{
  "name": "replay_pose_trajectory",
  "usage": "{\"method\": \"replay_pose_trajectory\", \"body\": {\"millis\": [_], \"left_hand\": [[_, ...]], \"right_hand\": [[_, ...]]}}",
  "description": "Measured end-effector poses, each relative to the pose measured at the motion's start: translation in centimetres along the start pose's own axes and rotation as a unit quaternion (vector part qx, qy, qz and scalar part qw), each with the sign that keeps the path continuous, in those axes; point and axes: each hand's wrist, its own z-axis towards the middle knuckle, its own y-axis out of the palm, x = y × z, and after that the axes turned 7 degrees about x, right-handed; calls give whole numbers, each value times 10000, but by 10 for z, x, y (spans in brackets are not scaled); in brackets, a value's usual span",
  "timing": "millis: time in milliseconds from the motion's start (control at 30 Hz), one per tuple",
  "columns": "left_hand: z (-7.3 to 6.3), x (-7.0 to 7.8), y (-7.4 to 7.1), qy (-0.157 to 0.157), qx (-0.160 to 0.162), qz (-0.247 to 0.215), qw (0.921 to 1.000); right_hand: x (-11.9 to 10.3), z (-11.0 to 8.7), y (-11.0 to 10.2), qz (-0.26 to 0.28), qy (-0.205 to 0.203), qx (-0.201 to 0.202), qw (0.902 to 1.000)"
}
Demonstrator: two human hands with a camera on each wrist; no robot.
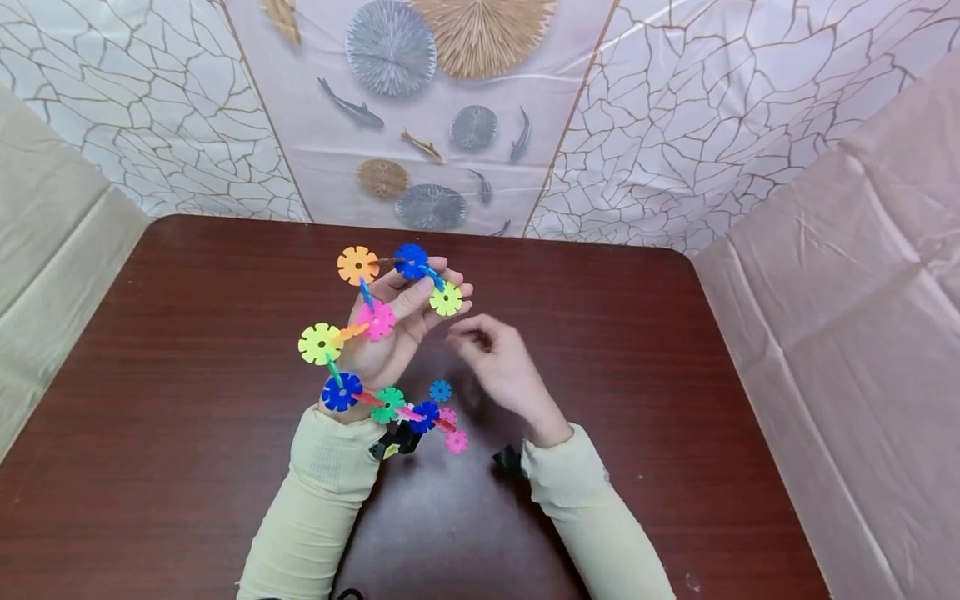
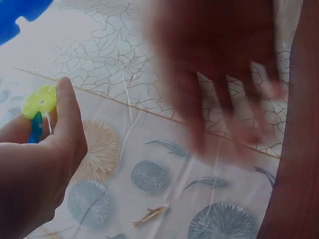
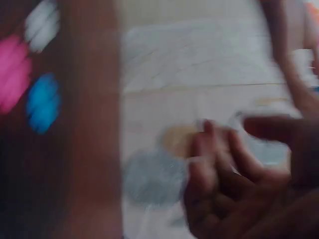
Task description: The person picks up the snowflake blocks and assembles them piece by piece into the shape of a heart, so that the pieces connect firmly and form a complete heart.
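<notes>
A chain of notched plastic discs (image 1: 342,392), in orange, blue, pink, yellow-green and green, hangs in a zigzag over my left palm and wrist. My left hand (image 1: 408,333) is palm up and pinches the chain's upper end between thumb and fingers, by a blue piece beside the yellow-green end disc (image 1: 446,298). In the left wrist view that yellow-green disc (image 2: 41,101) shows at the thumb tip. My right hand (image 1: 504,367) is just right of the left fingertips, blurred, with nothing seen in it. Its fingers hang loosely bent and apart in the left wrist view.
A loose blue disc (image 1: 440,390) lies on the dark wooden table (image 1: 637,375) below my hands. Loose pink (image 3: 12,74) and white (image 3: 42,25) discs lie near it in the right wrist view. Patterned cloth (image 1: 420,100) stands behind the table, with plain cloth (image 1: 862,292) at the right.
</notes>
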Motion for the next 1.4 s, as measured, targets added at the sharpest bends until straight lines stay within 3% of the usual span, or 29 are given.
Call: {"method": "replay_pose_trajectory", "body": {"millis": [67, 200, 300, 433, 567, 633, 767, 833, 933, 1033, 1100, 1200, 1400], "left_hand": [[0, 2, 0, -98, 65, -127, 9999], [0, 3, 0, -284, 130, -214, 9993], [0, 4, 1, -324, 88, -188, 9993], [1, 4, 1, -359, -19, -178, 9992], [0, 5, 1, -385, -49, -316, 9987], [-1, 5, 1, -373, -58, -427, 9984], [-2, 6, 2, -361, -84, -601, 9975], [-2, 7, 2, -323, -81, -621, 9975], [-2, 7, 3, -223, -12, -524, 9984], [-2, 8, 3, -129, 109, -427, 9989], [-2, 7, 4, -84, 167, -397, 9990], [-3, 6, 5, -55, 197, -394, 9990], [-4, 4, 7, -119, 166, -340, 9992]], "right_hand": [[13, 4, 7, -1275, -56, -565, 9902], [33, 7, 22, -3082, -62, -1345, 9417], [40, 7, 29, -3690, -86, -1458, 9179], [43, 10, 31, -3818, -88, -1376, 9139], [46, 12, 29, -3605, 78, -1347, 9230], [47, 12, 26, -3216, 151, -1190, 9393], [39, 9, 16, -1635, -143, -155, 9863], [27, 6, 9, -574, -492, 550, 9956], [4, -2, 1, 648, -1215, 1432, 9801], [-17, -13, -3, 1207, -1943, 1875, 9553], [-27, -20, -3, 1247, -2348, 1984, 9434], [-37, -25, 0, 1127, -2680, 2058, 9344], [-42, -29, 5, 977, -2811, 2319, 9261]]}}
